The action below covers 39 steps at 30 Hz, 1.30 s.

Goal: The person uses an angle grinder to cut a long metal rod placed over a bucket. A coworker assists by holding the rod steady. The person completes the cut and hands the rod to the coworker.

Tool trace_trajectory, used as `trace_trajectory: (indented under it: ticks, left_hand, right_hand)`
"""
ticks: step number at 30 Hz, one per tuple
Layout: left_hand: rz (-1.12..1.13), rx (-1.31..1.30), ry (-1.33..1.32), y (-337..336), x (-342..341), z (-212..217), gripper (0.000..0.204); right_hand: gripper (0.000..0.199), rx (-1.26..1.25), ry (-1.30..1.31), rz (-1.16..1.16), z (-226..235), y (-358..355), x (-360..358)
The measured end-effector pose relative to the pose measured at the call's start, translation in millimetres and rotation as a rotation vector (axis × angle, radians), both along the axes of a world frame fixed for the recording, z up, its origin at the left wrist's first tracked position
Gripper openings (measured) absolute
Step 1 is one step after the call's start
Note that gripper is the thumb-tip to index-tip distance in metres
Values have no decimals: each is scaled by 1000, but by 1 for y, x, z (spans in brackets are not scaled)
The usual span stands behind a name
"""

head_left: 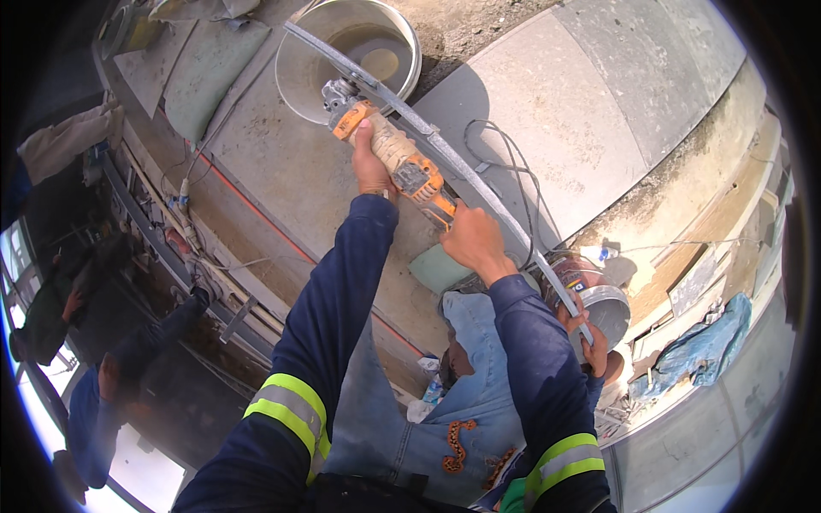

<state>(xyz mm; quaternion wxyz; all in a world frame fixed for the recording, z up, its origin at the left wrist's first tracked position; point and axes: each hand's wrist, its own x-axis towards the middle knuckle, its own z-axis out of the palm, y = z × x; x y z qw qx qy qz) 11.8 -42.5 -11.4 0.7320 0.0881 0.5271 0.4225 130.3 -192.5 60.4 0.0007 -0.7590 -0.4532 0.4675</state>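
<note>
Two hands on one tool. We had the orange-and-grey angle grinder [415,178] slantwise in front of us, its head up and to the left, at the mouth of a pale bucket [297,79]. Our left hand [371,167] was wrapped round the taped forward body, thumb lying along the top; our right hand [475,240] gripped the rear handle. Fingers of both were closed on the grinder; whether a finger pressed the switch, we could not tell.

The long metal bar [445,147] crossed over the bucket and sloped down to the right, just beyond the tool. A co-worker's hand [596,351] held its lower end, near a second bucket [611,309]. We could not make out whether the grinder's head touched the bar, nor which way the disc faced.

Handling, as we judged it: that wide two-handed grip looked right for resisting a kick. Best to keep the wrists firm, meet the bar squarely and press lightly, letting the disc do the work. The bar wanted steadying at its upper end too. Sparks should go away from the co-worker, and the looped dark cord [537,190] deserved watching.
</note>
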Motion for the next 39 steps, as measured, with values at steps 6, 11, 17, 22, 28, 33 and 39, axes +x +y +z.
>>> trace_trajectory:
  ticks: [6, 11, 17, 22, 28, 33, 39]
  left_hand:
    - [-7, -8, -2, 0, 0, -1, 50]
    - [-48, -4, 45, 3, -4, -10, 61]
    - [-63, -17, 51, 3, -3, -7, 63]
    - [-63, -19, 51, 5, -1, -5, 65]
    - [-60, -17, 48, 9, -5, -8, 64]
    - [-59, -13, 46, 10, -5, -10, 64]
    - [-75, -7, 65, 11, -5, -10, 65]
  right_hand:
    - [56, -16, -1, 1, 1, 2, 0]
    - [57, -22, 8, -4, 2, 4, 0]
    - [56, -24, 13, -7, 1, 5, 0]
    - [54, -14, 12, -2, -1, 6, 1]
    - [55, -18, 13, 2, 0, 10, 0]
    - [57, -29, 18, -4, -2, 12, 0]
    - [57, -37, 23, -6, -4, 14, 0]
